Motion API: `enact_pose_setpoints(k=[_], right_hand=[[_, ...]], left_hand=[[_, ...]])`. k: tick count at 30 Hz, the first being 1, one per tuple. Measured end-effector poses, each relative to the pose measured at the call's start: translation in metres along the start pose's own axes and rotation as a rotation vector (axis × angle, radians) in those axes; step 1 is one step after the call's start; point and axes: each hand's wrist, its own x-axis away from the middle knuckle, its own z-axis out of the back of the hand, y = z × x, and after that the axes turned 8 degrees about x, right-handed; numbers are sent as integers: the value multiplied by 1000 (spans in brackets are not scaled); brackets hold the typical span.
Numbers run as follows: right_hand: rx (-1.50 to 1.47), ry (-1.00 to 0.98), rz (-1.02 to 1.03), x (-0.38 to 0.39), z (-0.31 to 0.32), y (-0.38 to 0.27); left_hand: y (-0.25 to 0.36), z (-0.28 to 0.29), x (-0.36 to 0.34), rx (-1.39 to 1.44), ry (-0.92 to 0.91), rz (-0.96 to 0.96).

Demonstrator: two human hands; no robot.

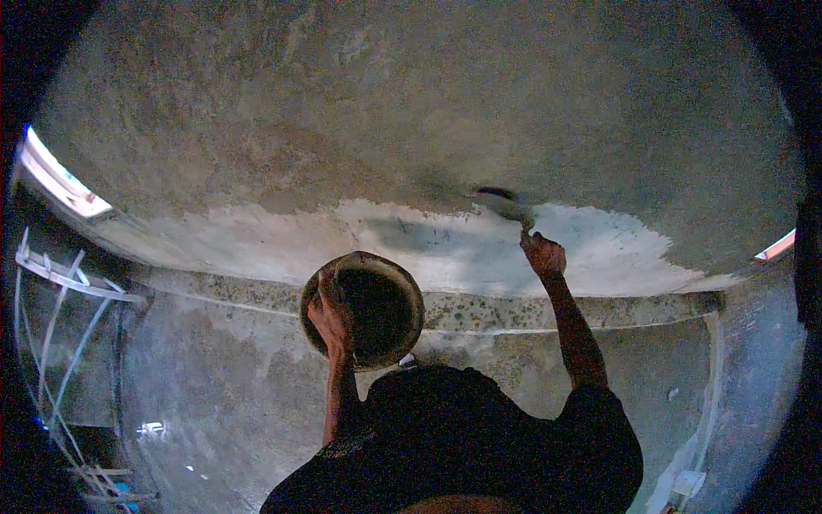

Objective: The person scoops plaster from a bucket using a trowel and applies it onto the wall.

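Observation:
My left hand (329, 310) is closed on the rim of a round, dark pan (417, 301), which is tipped so that its shadowed inside shows. What lies in it is too dark to make out. Farther right, my right hand (545, 255) is wrapped round the handle of a trowel (511, 208). Its blade, slightly blurred, is at the wall (479, 111), where dark grey plaster meets a pale, bare band (608, 244). A soft shadow falls across this band between my two hands.
Below the pale band runs a speckled ledge (488, 310). At the left stands a frame of thin poles (60, 330), like a rack or ladder. Bright openings (64, 176) show at the left and right edges. A small pale object (687, 482) lies at lower right.

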Motion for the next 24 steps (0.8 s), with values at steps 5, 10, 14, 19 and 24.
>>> enact_pose_setpoints(k=[5, 10, 14, 19, 24], right_hand=[[4, -76, 303, -5, -29, -16], [124, -329, 32, -38, 11, -22], [360, 483, 174, -15, -14, 12], [179, 56, 189, 2, -29, 10], [60, -238, 163, 0, -68, -24]], left_hand=[[9, 1, -1, -104, -80, -56], [-12, 4, -2, -291, 11, -466], [-5, 4, -1, 27, -15, -202], [3, -2, 6, -133, -8, -278], [7, -5, 1, -92, -91, -193]])
